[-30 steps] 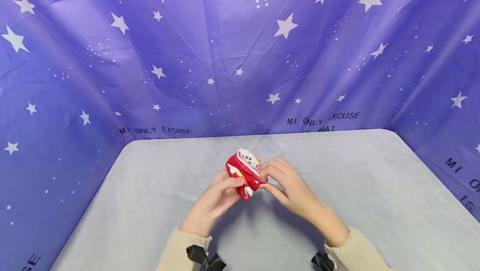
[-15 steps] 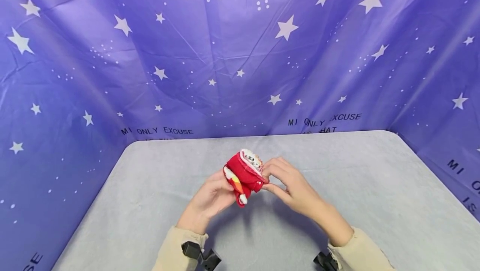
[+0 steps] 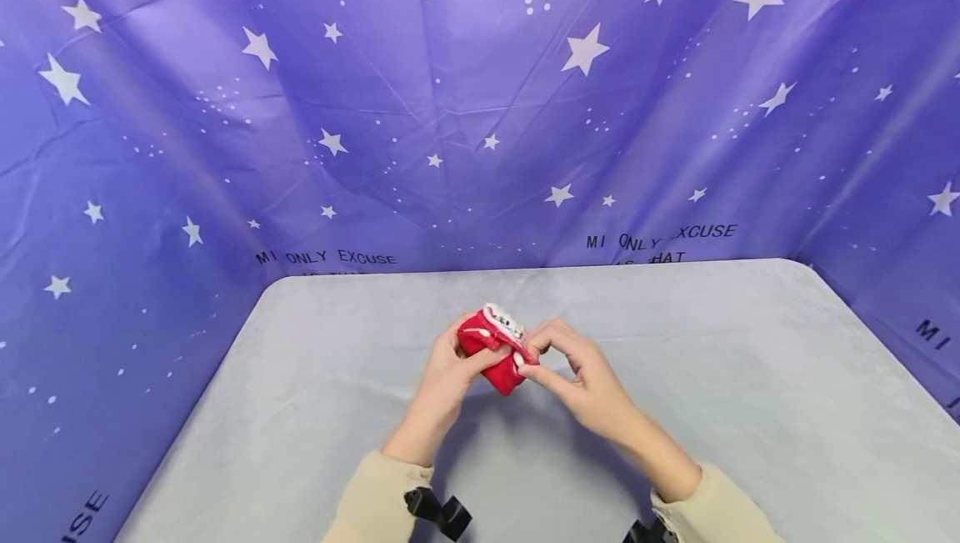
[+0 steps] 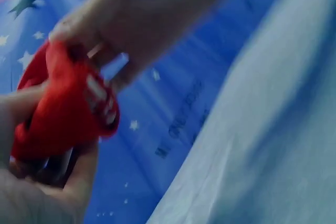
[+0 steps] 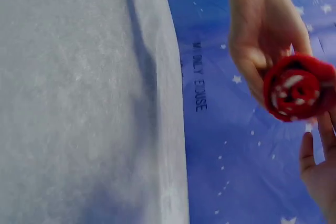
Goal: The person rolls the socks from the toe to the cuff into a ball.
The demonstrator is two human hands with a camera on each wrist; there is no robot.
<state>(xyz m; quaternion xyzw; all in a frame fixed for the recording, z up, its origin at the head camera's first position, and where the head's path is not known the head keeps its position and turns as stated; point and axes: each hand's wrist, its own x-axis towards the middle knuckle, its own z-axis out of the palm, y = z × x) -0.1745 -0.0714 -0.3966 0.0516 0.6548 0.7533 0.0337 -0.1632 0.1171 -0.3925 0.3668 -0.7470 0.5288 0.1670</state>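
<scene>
A rolled-up red sock [image 3: 483,364] with a white-and-dark patterned inside is held above the table between both hands. My left hand [image 3: 442,376] grips its left side, the thumb lying across the front. At the roll's right edge, my right hand [image 3: 588,384] pinches the fabric between thumb and fingers. In the left wrist view the red sock [image 4: 68,103] is blurred, with fingers on both sides of it. The right wrist view shows the end of the rolled sock [image 5: 296,90] as a spiral with white specks.
Below the hands lies a table with a pale grey cloth [image 3: 300,409]. A purple-blue curtain [image 3: 450,93] printed with stars and lettering stands behind and at both sides. Black camera mounts [image 3: 438,514] sit on the beige sleeves [image 3: 378,501].
The rolled sock has been turned in the hands; its hanging orange-and-white patterned edge no longer shows. My left thumb came off the front and now presses it again. The right hand keeps its pinch.
</scene>
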